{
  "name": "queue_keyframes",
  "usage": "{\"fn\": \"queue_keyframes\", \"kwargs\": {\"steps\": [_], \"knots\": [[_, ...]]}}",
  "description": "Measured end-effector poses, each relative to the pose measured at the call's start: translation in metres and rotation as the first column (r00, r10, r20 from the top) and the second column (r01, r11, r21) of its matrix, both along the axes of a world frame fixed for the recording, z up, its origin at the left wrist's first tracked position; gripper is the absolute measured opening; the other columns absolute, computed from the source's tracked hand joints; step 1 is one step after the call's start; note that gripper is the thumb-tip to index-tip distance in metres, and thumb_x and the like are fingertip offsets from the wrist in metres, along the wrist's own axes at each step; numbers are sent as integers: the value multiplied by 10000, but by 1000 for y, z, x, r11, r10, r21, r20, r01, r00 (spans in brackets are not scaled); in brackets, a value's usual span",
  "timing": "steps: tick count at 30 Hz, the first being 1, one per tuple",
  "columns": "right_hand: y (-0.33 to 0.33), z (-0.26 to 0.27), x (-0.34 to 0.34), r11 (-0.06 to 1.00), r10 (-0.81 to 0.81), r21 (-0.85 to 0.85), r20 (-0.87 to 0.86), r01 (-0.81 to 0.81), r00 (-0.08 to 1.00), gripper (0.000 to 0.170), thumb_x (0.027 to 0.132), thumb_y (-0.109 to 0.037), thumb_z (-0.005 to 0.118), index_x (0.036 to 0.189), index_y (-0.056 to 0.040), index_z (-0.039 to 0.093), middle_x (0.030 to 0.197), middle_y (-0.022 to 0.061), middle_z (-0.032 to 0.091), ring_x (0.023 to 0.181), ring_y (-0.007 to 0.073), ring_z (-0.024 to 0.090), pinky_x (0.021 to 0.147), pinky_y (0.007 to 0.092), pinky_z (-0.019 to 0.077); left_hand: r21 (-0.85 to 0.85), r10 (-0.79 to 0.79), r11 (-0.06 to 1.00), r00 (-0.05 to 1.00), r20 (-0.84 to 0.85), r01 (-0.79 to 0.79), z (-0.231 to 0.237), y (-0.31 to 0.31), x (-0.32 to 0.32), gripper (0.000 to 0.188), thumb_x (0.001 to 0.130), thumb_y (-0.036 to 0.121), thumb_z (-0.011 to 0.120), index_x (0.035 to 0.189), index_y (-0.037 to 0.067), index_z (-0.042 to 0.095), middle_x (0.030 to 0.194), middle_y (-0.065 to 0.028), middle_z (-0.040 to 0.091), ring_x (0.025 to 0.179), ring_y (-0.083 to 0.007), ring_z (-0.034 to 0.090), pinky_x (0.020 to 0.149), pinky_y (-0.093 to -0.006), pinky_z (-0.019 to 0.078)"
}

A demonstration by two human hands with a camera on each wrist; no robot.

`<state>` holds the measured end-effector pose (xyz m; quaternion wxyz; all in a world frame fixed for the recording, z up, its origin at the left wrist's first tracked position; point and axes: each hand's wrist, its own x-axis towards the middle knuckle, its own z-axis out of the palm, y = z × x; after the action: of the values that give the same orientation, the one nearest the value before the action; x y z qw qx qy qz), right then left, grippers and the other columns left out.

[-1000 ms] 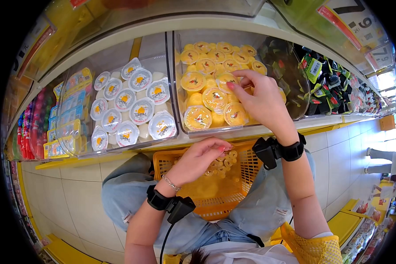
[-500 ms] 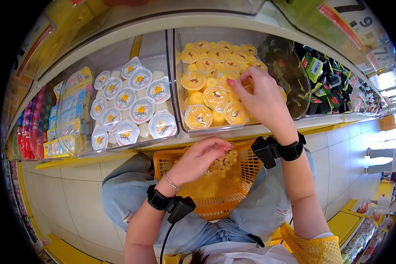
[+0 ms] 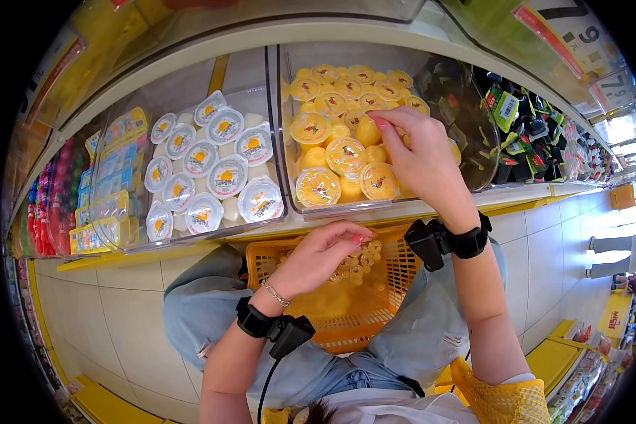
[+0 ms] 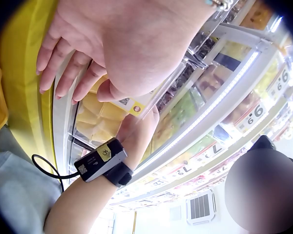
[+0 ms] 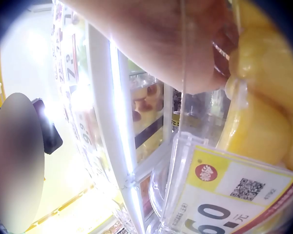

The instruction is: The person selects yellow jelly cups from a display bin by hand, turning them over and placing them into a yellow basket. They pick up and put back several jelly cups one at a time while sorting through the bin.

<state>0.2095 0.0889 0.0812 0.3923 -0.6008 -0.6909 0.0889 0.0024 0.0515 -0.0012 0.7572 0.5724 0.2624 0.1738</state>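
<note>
My right hand [image 3: 425, 150] reaches into a clear bin [image 3: 287, 159] of yellow jelly cups [image 3: 346, 157] with printed film lids. Between its thumb and fingers it pinches one jelly cup [image 3: 366, 132], tipped so that the smooth yellow side shows. Over an orange basket [image 3: 339, 332] my left hand [image 3: 316, 260] hovers with relaxed fingers and holds nothing. Its palm and loosely spread fingers [image 4: 67, 73] show in the left wrist view. In the right wrist view the right hand [image 5: 156, 44] is partly behind the clear bin wall, its fingertips mostly hidden.
Left of the yellow cups is a bin of white-lidded jelly cups [image 3: 227, 177]. Dark wrapped packets [image 3: 526, 138] fill a bin to the right. A price card [image 5: 234, 195] hangs on the bin front. Small ring-shaped pieces [image 3: 360, 265] lie in the basket between the knees.
The pinched jelly cup has tipped from lid-up to showing its side. My right hand shifted only slightly; the left stayed still above the basket.
</note>
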Motion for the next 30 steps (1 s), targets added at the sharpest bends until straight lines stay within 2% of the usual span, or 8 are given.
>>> {"fn": "queue_keyframes", "kwargs": {"steps": [4, 7, 10, 13, 16, 19, 28, 30], "knots": [[1, 0, 2, 998, -7, 59, 4, 7, 1000, 148, 831, -4, 595, 948, 20, 683, 870, 212, 660, 810, 370, 633, 739, 401, 511, 9, 1, 1000, 1000, -1, -1, -1, 0, 0, 286, 995, 108, 434, 1219, -19, 560, 1211, -98, 599, 1150, -185, 560, 986, -331, 453], [0, 4, 3, 999, -13, -32, -48, 11, 999, 154, 832, -21, 618, 969, 7, 681, 866, 198, 652, 769, 346, 627, 713, 396, 512, 2, 1, 1000, 1000, -3, -1, -1, 0, 1, 285, 995, 108, 437, 1217, -20, 560, 1209, -99, 599, 1143, -185, 563, 985, -331, 455], [0, 2, 2, 999, -16, -44, -96, 12, 995, 207, 851, -70, 631, 1039, 11, 659, 893, 193, 643, 766, 331, 617, 725, 391, 504, -17, 4, 1000, 1000, -6, -4, -2, -1, 1, 283, 995, 109, 439, 1215, -22, 560, 1204, -101, 599, 1134, -185, 566, 984, -331, 455], [0, -1, 2, 998, -47, -44, 55, 49, 997, 301, 894, -132, 631, 1178, -33, 623, 1027, 156, 655, 820, 245, 636, 722, 323, 516, -30, 9, 1000, 1000, -9, -9, -3, -1, 1, 283, 993, 108, 440, 1214, -23, 560, 1200, -101, 600, 1129, -185, 568, 984, -330, 456], [0, 0, -1, 991, 36, -131, 19, -34, 999, 324, 906, -171, 630, 1195, -27, 610, 1012, 166, 653, 829, 258, 629, 738, 330, 517, -22, 3, 1000, 1000, -20, -4, -5, 0, 2, 284, 990, 106, 442, 1213, -24, 560, 1199, -101, 600, 1129, -185, 569, 984, -330, 456], [2, -4, -1, 995, 92, -51, 27, -91, 995, 318, 871, -168, 650, 1131, 13, 619, 934, 202, 629, 820, 339, 615, 752, 391, 490, -8, -2, 1000, 1000, -27, 2, -4, 0, 3, 285, 988, 105, 443, 1213, -26, 559, 1199, -103, 600, 1131, -185, 568, 985, -331, 456], [-2, 5, -4, 994, -32, -101, 48, 37, 998, 352, 839, -224, 697, 1054, 44, 618, 903, 199, 633, 694, 319, 617, 682, 392, 497, -26, 0, 1000, 1000, -28, -1, -3, -1, 3, 283, 988, 109, 450, 1210, -29, 559, 1206, -106, 598, 1138, -185, 566, 990, -330, 454], [-2, 6, -5, 991, -39, -125, 46, 44, 998, 363, 834, -224, 701, 1058, 49, 617, 910, 199, 636, 720, 321, 619, 694, 391, 496, -29, 1, 1000, 1000, -30, -2, -3, -1, 3, 282, 988, 108, 452, 1210, -29, 559, 1206, -105, 599, 1138, -184, 566, 990, -328, 453]]}}
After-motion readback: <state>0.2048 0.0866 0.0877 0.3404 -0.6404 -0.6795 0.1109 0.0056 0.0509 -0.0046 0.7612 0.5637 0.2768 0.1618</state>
